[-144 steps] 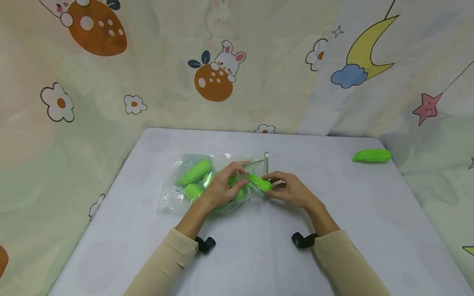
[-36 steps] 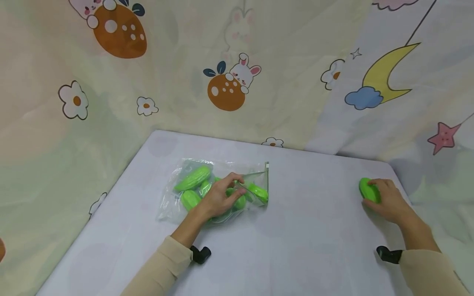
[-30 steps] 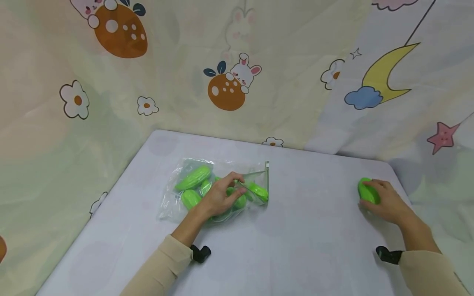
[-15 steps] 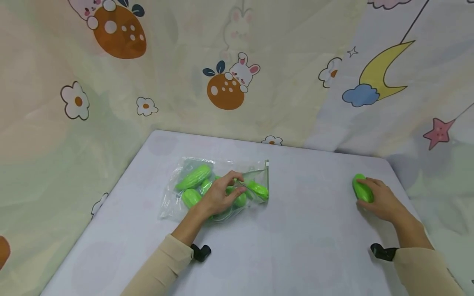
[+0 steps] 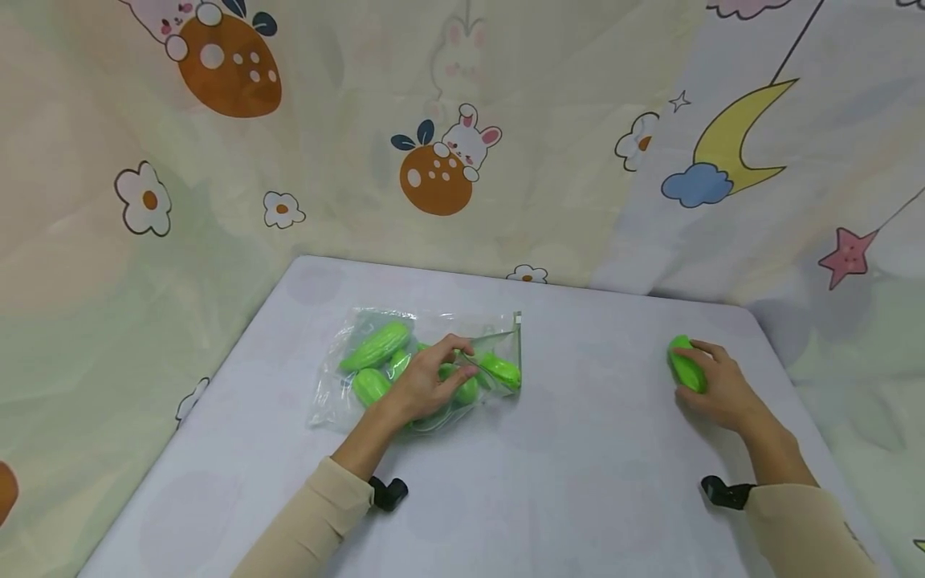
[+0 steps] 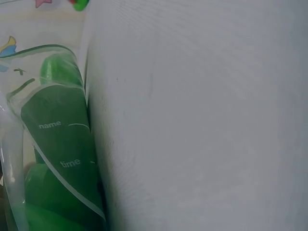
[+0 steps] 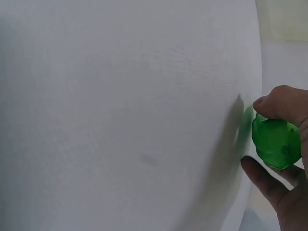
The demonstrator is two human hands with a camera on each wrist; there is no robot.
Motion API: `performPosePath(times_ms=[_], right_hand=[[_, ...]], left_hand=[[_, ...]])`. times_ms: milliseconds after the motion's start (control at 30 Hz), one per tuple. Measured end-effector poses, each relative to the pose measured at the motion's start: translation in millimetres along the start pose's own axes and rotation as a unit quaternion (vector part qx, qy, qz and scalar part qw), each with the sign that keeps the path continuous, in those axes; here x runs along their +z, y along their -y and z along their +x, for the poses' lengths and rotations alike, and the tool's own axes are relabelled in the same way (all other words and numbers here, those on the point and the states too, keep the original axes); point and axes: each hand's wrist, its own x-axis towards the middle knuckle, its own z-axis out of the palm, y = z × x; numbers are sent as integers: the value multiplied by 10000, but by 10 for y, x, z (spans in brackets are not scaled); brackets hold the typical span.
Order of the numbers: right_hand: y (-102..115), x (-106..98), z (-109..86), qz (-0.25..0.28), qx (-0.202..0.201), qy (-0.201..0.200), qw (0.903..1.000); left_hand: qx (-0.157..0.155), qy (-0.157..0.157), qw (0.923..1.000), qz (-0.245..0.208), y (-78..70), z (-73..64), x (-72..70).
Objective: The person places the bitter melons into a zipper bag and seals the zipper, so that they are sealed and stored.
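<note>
My left hand (image 5: 422,381) pinches the open edge of a clear zip bag (image 5: 332,405) that lies on the table. Several bright green, ridged toy vegetables, shaped like bitter melons, show through the plastic; one (image 5: 500,369) lies just inside the mouth at the right. In the left wrist view the bag (image 6: 57,113) bears the printed words "name" and "time". Over to the right, my right hand (image 5: 723,393) holds another green toy bitter melon (image 5: 685,365) between thumb and fingers. The right wrist view shows this toy bitter melon (image 7: 276,142) end-on, its shadow on the tabletop.
A white cloth covers the table (image 5: 578,449), whose right edge runs near my right forearm. Behind it hangs a patterned curtain (image 5: 549,144). Black wrist cameras (image 5: 390,494) stick out from both sleeves.
My right hand left the bag, reached the toy bitter melon at the table's far right and took hold of it. It now moves left with it. My left hand stays at the bag's mouth.
</note>
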Motion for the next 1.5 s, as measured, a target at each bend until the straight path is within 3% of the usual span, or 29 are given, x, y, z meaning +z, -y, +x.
performPosePath(times_ms=[433,767,1133,1500], right_hand=[[195,52,-63,659,-397,-234,9968],[382,85,-24,661,-939,-667,9911],[476,162,23,765,-1078,-771,9882],[555,311,110,1026,-1283,-825,9830]], left_hand=[[-30,116,9999,-8,-10,18,-10],[27,17,9999,132,-39,3,-10],[140,23,9998,118,-37,12,19],[3,64,9999,126,-46,-2,3]])
